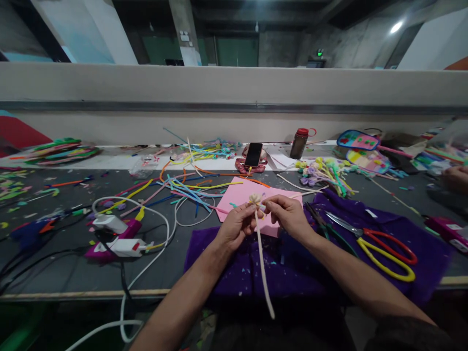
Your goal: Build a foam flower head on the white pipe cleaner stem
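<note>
My left hand [237, 223] is closed around a cream pipe-cleaner flower [255, 198] just below its head. The flower's long pale stem [262, 268] hangs toward me, past the table edge. Close beside the flower, my right hand [287, 213] has its thumb and fingers pinched together at a small pale bit; whether that is part of the flower I cannot tell. Under both hands lie a pink sheet [236, 195] and a purple cloth [204, 246]. To the right, scissors [369, 234] with red and yellow handles lie on the cloth beside dark-handled pliers [323, 222].
Loose coloured pipe cleaners [183, 187] and a power strip with white chargers [119, 246] lie left. A glue gun [32, 231] rests farther left. Behind stand a phone [253, 155], a red-capped bottle [300, 144] and finished flowers [321, 173]. Another person's hand [455, 178] shows at right.
</note>
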### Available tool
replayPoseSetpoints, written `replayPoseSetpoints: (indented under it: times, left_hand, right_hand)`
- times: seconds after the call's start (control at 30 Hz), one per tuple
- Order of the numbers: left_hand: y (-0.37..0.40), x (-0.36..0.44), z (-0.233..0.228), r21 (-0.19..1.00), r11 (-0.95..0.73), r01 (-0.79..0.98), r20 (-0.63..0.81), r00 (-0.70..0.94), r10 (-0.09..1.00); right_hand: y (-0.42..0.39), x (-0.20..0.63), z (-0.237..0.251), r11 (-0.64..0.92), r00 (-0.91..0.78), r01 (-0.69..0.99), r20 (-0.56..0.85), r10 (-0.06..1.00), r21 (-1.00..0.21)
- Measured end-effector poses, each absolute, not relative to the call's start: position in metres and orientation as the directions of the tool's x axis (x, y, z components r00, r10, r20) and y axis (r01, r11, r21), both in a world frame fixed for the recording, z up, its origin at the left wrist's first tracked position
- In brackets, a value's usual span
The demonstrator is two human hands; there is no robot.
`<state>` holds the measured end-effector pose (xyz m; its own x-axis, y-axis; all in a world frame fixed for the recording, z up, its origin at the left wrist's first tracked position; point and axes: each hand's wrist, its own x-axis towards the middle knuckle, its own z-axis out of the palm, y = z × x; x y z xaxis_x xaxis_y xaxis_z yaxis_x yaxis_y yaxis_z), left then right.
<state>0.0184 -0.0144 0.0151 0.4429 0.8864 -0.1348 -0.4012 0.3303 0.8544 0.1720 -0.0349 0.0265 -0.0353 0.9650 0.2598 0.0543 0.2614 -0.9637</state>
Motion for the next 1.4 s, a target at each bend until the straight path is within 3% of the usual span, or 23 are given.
replayPoseSetpoints:
  times: [0.4, 0.7, 0.87, 1.07, 1.23, 1.4]
  left_hand:
    - [-0.016, 0.019, 0.016, 0.854, 0.409, -0.323, -0.176, 0.561, 0.809]
    - [-0.016, 0.018, 0.014, 0.859, 0.427, -0.283, -0.199, 0.584, 0.787]
    - [-0.015, 0.017, 0.016, 0.831, 0.445, -0.333, -0.217, 0.543, 0.811]
    - [-0.015, 0.019, 0.017, 0.857, 0.35, -0.378, -0.16, 0.451, 0.878]
    - [-0.015, 0.02, 0.015, 0.909, 0.215, -0.357, -0.06, 0.399, 0.915]
    - [-0.015, 0.021, 0.013, 0.924, 0.185, -0.336, -0.041, 0.394, 0.918]
  right_hand:
    - [-0.033, 0.175, 0.03, 0.332, 0.022, 0.011, 0.333, 0.943, -0.943]
    - [-0.031, 0.176, 0.027, 0.329, 0.004, 0.022, 0.329, 0.944, -0.944]
    - [-0.031, 0.179, 0.031, 0.301, 0.076, 0.013, 0.301, 0.95, -0.953]
    - [-0.032, 0.176, 0.027, 0.276, -0.035, 0.098, 0.274, 0.961, -0.956]
    - [-0.033, 0.174, 0.02, 0.352, -0.074, 0.181, 0.344, 0.936, -0.918]
    - [-0.033, 0.172, 0.019, 0.421, -0.117, 0.249, 0.405, 0.907, -0.872]
